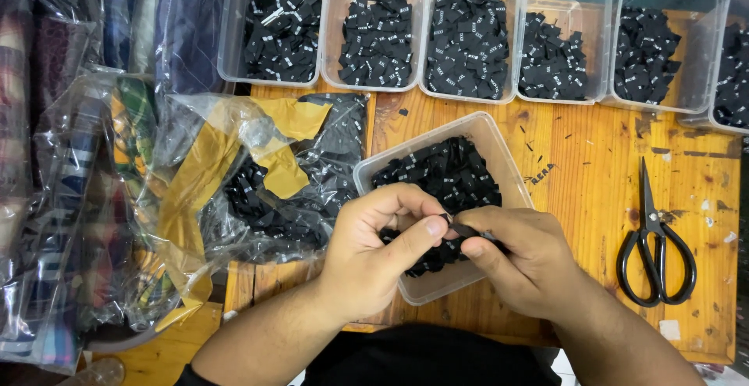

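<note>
Black fabric labels [445,175] with small white marks fill a clear plastic tub [499,148]. Black scissors [654,245] lie at right on the orange-brown wooden table [593,175]. Clear plastic bag [257,175] at centre left has mustard-yellow tape patches. Striped and plaid fabrics [55,199], blue, green and maroon, at far left.

Head cam only: one view, steep look down over my own forearms onto the bench.

I see from the wearer's head, close in, facing forward and down; the wooden table [593,175] fills most of the frame. My left hand [374,249] and right hand [519,257] sit low centre, nearest the lens, forearms entering from the bottom edge. The far edge of view reaches a row of clear tubs [468,35] along the top. Scissors [655,241] lie toward the right edge, plastic bags [234,175] toward the left. No second view here, so nothing is shared between views.
</note>
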